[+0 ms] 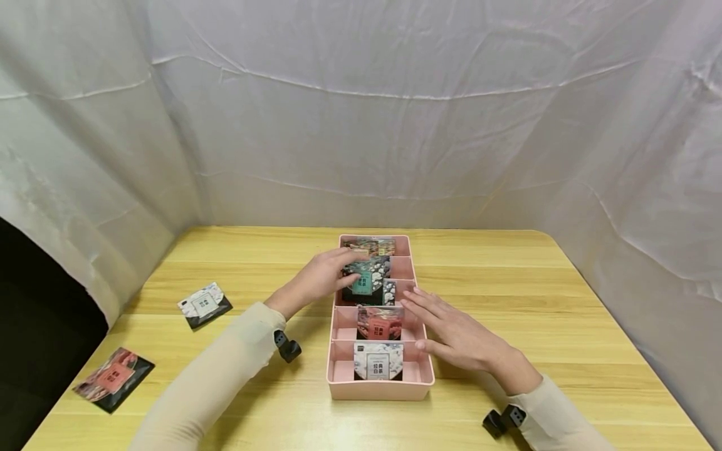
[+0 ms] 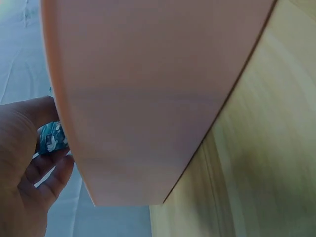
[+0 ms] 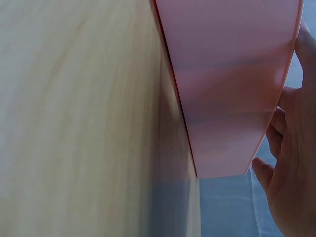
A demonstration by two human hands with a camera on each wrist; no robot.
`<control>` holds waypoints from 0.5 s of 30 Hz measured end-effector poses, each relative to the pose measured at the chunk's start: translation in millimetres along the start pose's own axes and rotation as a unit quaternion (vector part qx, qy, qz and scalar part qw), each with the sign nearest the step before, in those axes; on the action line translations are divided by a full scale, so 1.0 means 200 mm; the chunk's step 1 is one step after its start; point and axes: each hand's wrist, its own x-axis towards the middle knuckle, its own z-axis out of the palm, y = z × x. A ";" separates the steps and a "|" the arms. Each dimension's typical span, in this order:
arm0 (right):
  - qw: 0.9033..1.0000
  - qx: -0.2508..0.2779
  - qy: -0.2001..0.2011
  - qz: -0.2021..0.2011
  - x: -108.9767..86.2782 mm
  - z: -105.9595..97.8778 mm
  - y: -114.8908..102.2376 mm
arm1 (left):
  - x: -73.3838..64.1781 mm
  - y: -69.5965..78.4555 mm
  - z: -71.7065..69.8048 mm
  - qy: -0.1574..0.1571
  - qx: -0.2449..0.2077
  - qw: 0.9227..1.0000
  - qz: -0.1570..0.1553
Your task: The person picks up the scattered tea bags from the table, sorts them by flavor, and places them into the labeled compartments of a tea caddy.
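My left hand point(image 1: 318, 277) reaches over the left wall of a pink divided box point(image 1: 379, 391) and pinches a green-labelled tea sachet point(image 1: 362, 285) by its left side. In the left wrist view the teal sachet point(image 2: 52, 137) shows between thumb and fingers, partly hidden by the box wall. The sachet overlaps the middle compartments, and a white-patterned sachet point(image 1: 389, 292) peeks out beside it. My right hand point(image 1: 459, 335) lies along the box's right rim, fingers extended and holding nothing. A red-labelled sachet point(image 1: 380, 327) and a white-labelled sachet point(image 1: 378, 363) stand in the nearer compartments.
Brownish sachets point(image 1: 386, 246) sit in the farthest compartment. On the left of the wooden table point(image 1: 507, 275) lie a loose white sachet point(image 1: 205, 305) and a loose red sachet point(image 1: 115, 378). Pale cloth point(image 1: 361, 138) hangs behind and along the sides.
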 end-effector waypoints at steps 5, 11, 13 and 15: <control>1.000 0.002 -0.001 0.002 0.00 0.00 0.00 | -0.01 0.01 0.01 -0.010 0.012 1.000 -0.014; 1.000 0.002 0.000 -0.001 0.00 0.00 0.00 | -0.02 0.01 0.01 -0.029 0.021 0.999 -0.019; 1.000 0.001 0.001 -0.003 0.00 0.00 0.00 | -0.02 0.02 0.01 -0.037 0.022 0.999 -0.019; 1.000 0.001 0.001 -0.004 0.00 0.00 0.00 | -0.02 0.02 0.01 -0.041 0.024 0.999 -0.016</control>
